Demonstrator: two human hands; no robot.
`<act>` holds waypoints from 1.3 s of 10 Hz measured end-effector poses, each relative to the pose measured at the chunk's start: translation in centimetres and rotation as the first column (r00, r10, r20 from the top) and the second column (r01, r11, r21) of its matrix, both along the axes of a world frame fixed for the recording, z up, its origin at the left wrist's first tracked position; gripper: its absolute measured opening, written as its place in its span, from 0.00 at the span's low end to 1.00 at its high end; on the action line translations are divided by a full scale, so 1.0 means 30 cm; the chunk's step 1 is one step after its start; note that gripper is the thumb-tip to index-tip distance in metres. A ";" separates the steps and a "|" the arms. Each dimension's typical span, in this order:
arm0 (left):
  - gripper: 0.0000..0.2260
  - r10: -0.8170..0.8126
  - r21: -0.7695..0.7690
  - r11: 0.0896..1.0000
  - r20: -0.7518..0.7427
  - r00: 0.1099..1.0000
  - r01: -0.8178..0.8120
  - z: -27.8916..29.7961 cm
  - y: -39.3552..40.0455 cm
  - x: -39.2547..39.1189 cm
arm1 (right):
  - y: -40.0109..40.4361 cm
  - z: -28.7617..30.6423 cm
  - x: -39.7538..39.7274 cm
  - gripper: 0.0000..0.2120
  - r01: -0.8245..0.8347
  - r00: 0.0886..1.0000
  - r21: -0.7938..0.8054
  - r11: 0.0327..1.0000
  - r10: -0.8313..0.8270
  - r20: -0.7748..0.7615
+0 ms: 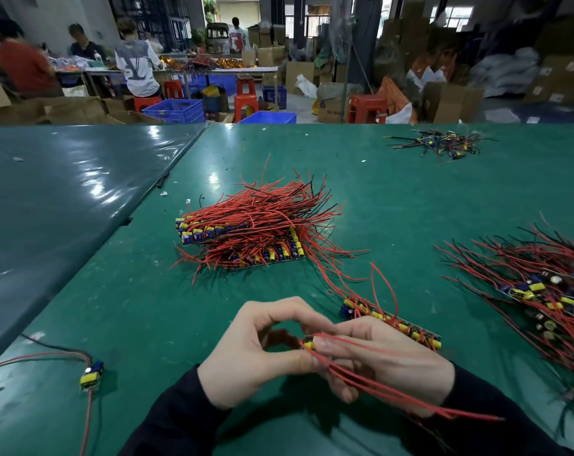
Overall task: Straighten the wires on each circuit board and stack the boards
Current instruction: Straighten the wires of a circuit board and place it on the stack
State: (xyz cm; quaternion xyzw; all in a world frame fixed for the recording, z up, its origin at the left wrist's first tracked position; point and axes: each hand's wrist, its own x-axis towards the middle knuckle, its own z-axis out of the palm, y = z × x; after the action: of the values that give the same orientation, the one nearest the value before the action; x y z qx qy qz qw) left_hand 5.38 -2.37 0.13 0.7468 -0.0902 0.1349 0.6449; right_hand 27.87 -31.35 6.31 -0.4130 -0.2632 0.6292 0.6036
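Observation:
A long circuit board strip (407,325) with yellow and blue parts and red wires (394,394) is held low over the green table. My right hand (387,366) grips the board's near end, several red wires running back across its fingers. My left hand (262,353) pinches the same end between thumb and forefinger. A stack of boards (246,238) with red wires fanned to the right lies at the table's middle. Another heap of boards (548,291) with tangled wires lies at the right edge.
A single small board (93,375) with red and black leads lies at the near left. A pile of small parts and black wires (440,144) sits far right. A darker table (65,199) adjoins on the left. People work at benches behind, among crates and boxes.

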 end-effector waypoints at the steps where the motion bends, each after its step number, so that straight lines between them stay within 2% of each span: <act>1: 0.10 -0.064 -0.082 0.995 -0.009 0.998 0.063 0.008 0.003 0.000 | 0.344 -0.156 -0.371 0.11 0.136 0.956 0.013 0.991 -0.135 0.261; 2: 0.08 -0.143 -0.217 0.966 -0.004 0.990 0.139 0.014 0.008 -0.005 | 0.437 -0.161 -0.458 0.10 0.063 0.946 -0.081 0.995 -0.034 0.323; 3: 0.06 -0.133 -0.241 0.962 0.012 0.991 0.132 0.018 0.008 -0.005 | 0.442 -0.155 -0.444 0.12 0.039 0.949 -0.108 0.993 -0.003 0.314; 4: 0.04 0.030 -0.235 0.971 -0.006 1.000 -0.030 0.013 -0.001 -0.001 | 0.446 -0.161 -0.451 0.11 0.039 0.950 -0.070 0.997 -0.015 0.312; 5: 0.05 0.136 -0.293 0.945 -0.042 0.990 -0.142 0.012 -0.010 0.002 | 0.451 -0.162 -0.446 0.07 0.087 0.947 -0.032 0.996 -0.073 0.313; 6: 0.03 0.195 -0.256 0.945 -0.055 0.979 -0.202 0.017 -0.011 0.003 | 0.450 -0.166 -0.444 0.08 0.119 0.931 -0.015 0.993 -0.106 0.349; 8: 0.04 0.119 -0.215 0.968 -0.053 0.991 -0.128 0.017 0.001 -0.004 | 0.458 -0.171 -0.452 0.07 0.112 0.910 -0.032 0.993 -0.089 0.404; 10: 0.06 0.041 -0.269 0.961 -0.105 0.994 -0.068 0.010 -0.004 -0.005 | 0.450 -0.167 -0.456 0.08 0.058 0.935 -0.019 0.998 -0.047 0.351; 11: 0.12 -0.022 -0.389 0.920 -0.153 0.988 -0.040 0.007 -0.002 -0.002 | 0.443 -0.157 -0.448 0.08 -0.006 0.949 -0.008 1.000 0.008 0.314; 12: 0.13 -0.189 -0.493 0.865 -0.160 0.969 0.087 0.009 0.006 -0.007 | 0.436 -0.151 -0.447 0.11 -0.088 0.973 0.035 0.996 0.078 0.218; 13: 0.12 -0.314 -0.534 0.819 -0.114 0.943 0.208 0.011 0.009 -0.014 | 0.434 -0.150 -0.450 0.13 -0.145 0.977 0.067 0.987 0.132 0.168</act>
State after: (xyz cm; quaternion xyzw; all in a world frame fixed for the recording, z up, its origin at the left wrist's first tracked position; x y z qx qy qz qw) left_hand 4.97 -2.10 0.47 0.5371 -0.0885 -0.0105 0.8388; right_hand 14.38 -18.33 1.82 -0.4196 -0.3642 0.6229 0.5507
